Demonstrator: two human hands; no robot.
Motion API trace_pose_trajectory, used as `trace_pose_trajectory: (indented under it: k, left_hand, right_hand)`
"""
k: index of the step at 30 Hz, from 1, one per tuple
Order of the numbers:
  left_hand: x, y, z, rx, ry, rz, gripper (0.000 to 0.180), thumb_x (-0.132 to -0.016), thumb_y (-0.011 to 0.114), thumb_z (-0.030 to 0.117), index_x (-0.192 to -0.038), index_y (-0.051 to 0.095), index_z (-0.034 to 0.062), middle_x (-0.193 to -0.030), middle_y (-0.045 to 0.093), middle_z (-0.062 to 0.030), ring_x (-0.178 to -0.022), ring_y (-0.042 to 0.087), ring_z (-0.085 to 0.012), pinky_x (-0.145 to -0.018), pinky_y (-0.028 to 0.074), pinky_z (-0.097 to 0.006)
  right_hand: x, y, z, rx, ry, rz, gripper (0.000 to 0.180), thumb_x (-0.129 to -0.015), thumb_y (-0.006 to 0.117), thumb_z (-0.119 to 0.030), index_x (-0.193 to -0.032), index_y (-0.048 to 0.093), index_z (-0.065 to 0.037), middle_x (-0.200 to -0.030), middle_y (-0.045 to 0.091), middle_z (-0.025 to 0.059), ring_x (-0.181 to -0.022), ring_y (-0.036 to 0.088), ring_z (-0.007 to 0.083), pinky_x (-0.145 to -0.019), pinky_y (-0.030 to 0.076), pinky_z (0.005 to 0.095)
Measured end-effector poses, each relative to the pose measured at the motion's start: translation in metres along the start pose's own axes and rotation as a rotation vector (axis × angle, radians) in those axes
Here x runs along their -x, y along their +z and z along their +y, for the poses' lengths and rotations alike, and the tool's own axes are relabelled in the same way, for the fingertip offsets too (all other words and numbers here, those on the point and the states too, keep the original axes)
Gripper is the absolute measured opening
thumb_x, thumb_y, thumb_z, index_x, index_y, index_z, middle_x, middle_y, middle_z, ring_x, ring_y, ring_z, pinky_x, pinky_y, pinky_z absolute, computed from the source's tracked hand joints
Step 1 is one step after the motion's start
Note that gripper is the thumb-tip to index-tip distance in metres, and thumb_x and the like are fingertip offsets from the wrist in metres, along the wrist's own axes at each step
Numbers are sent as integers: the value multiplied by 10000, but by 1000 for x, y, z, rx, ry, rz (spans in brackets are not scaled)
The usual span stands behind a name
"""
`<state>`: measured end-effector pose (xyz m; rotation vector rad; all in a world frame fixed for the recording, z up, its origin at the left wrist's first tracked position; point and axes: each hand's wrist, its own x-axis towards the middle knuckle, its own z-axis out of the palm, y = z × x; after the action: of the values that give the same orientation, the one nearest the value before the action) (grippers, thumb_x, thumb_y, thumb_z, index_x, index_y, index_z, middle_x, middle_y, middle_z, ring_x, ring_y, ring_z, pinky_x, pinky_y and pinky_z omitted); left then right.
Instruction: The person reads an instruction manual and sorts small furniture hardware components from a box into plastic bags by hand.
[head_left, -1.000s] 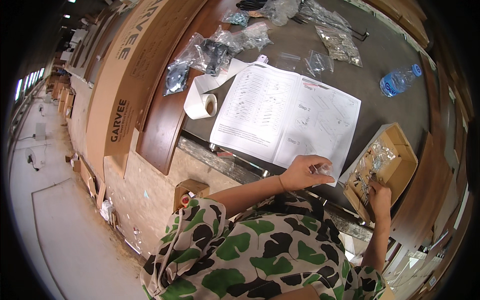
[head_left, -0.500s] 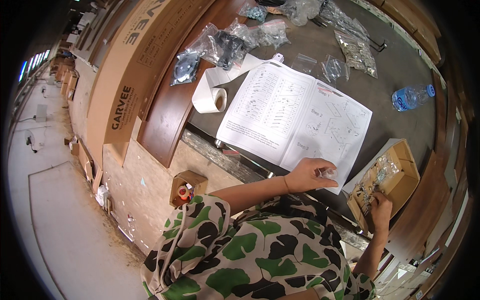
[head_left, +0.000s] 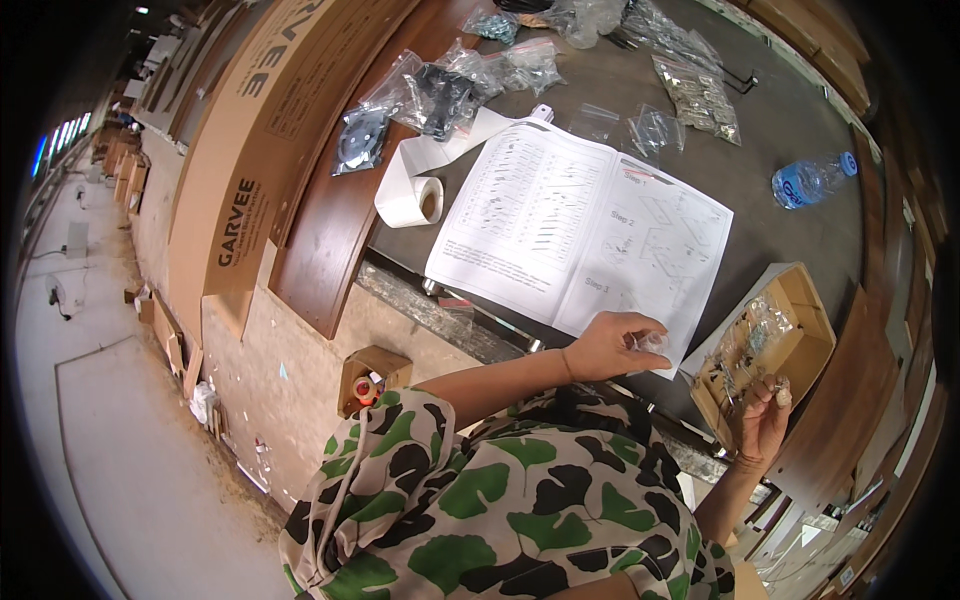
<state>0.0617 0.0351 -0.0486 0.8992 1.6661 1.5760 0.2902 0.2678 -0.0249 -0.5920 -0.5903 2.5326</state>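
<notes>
My left hand [head_left: 608, 348] is closed on a small clear plastic bag [head_left: 653, 343] above the lower right corner of an open instruction booklet [head_left: 560, 225]. My right hand [head_left: 760, 428] is over the near edge of an open cardboard box [head_left: 812, 350]. Its fingers pinch a small pale lump [head_left: 783, 391], too small in view to name exactly. Inside the box lie loose small metal parts [head_left: 733, 362] and a crumpled clear bag [head_left: 770, 322].
Bags of hardware [head_left: 697, 95] and black parts [head_left: 440, 98] lie at the table's far side. A label roll [head_left: 425, 200] sits left of the booklet, a water bottle [head_left: 812, 181] to the right. A tall carton [head_left: 225, 200] and brown boards [head_left: 325, 260] flank the table's left.
My right hand has risen and turned up out of the box, with a small pale lump now showing at its fingertips. My left hand keeps its hold on the plastic bag.
</notes>
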Motion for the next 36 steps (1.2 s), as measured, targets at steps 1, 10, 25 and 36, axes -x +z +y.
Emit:
trace_pose_trajectory:
  k: [1,10,25,36]
  left_hand:
    - [1,-1,0,-5,-6,-1,386,-703,823,206,-1001,653,28,-826,662,-82,-671,596,-116,-608,485,-239]
    - [3,-1,1,-10,-10,13,389,-702,826,184,-1005,649,14,-828,663,-75,-669,582,-98,-612,480,-229]
    - [3,3,-2,-7,-79,-62,353,-724,804,121,-1033,654,41,-921,672,-49,-783,585,-89,-690,490,-238]
    - [0,11,-3,25,-87,-44,366,-733,788,73,-1063,639,15,-929,677,-76,-804,609,-109,-718,501,-244]
  right_hand:
    - [1,3,0,-58,3,-31,211,-903,580,-80,-1085,497,-17,-946,451,68,-796,428,132,-666,401,220]
    - [4,13,0,-153,-27,-136,248,-881,583,-71,-1084,465,8,-966,408,87,-803,386,144,-661,392,243]
    - [15,12,-15,76,-18,23,192,-913,570,-151,-1064,500,-56,-845,448,-1,-673,403,93,-553,400,192]
    - [0,32,-84,1822,-95,356,211,-836,660,-218,-882,666,-12,-665,597,40,-634,565,127,-603,449,277]
